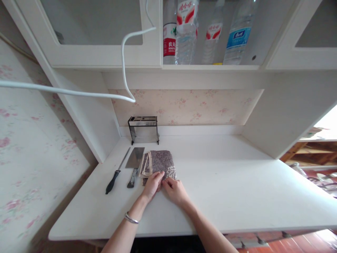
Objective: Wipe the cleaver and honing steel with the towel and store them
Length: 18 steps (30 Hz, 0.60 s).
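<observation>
A folded brown patterned towel (161,161) with pale edges lies on the white countertop. My left hand (152,185) grips its near edge, fingers closed, with a silver bangle on the wrist. Right beside it, my right hand (173,189) pinches the same near edge of the cloth. To the left of the towel lies a cleaver, its wide steel blade (135,157) pointing away and its dark handle (132,177) toward me. Farther left is a sharpening steel (113,181) with a black handle. The fingertips are partly hidden against the fabric.
A black and steel knife rack (143,123) stands at the back left of the countertop (223,182). A white cable (79,92) hangs across the upper left. Overhead, a cabinet shelf (210,66) holds several plastic bottles (185,42). White side panels bound the counter.
</observation>
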{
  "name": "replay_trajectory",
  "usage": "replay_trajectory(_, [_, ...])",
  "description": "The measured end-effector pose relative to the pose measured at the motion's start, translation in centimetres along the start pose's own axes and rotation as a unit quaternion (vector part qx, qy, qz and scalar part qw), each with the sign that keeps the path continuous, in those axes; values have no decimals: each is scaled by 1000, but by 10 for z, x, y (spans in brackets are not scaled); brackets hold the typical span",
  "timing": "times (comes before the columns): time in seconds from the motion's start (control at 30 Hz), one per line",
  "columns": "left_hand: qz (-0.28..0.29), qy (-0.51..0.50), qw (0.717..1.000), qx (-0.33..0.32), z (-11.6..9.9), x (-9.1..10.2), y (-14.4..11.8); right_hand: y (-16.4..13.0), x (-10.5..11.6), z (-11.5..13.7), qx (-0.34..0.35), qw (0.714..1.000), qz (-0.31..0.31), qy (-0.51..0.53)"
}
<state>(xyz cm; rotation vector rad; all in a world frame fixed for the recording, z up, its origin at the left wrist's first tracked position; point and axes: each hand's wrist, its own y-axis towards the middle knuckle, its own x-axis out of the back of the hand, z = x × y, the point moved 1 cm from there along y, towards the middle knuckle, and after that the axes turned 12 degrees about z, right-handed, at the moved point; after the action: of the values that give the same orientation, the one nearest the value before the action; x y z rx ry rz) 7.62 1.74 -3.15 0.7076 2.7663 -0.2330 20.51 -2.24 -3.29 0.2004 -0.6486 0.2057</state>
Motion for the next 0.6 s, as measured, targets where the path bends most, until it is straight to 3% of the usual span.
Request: replay_trajectory(0.6, [-9,31,999,-4,2,1,1,0,1,0,-1,1000,9,7])
